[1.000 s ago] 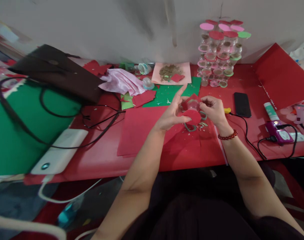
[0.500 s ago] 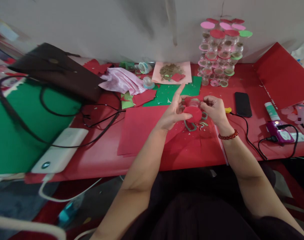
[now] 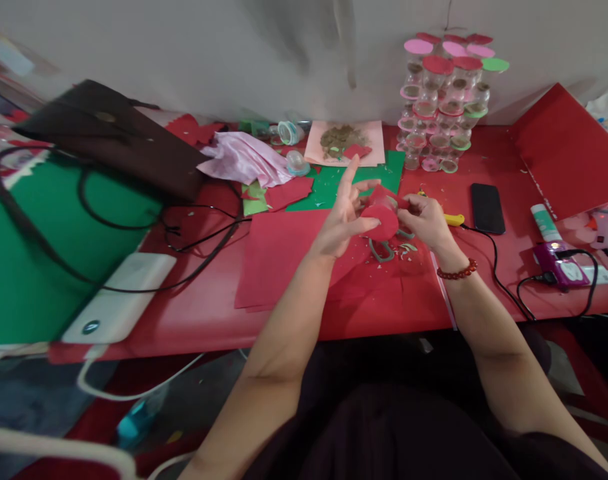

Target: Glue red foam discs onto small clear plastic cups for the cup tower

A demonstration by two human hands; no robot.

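Head view: both hands are holding a red disc point(image 3: 383, 223) just above the worktop point(image 3: 194, 317), centre of frame. Left hand point(image 3: 340, 225) grip is pinching its left edge, index finger pointing up; right hand point(image 3: 425, 220) grip is pinching its right side.

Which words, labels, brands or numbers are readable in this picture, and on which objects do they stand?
No text can be read.
Label on the white tube: too blurred.
Markings on the purple device: too blurred.
Round mark on the white power bank: unreadable.
The held red paper piece: no writing.
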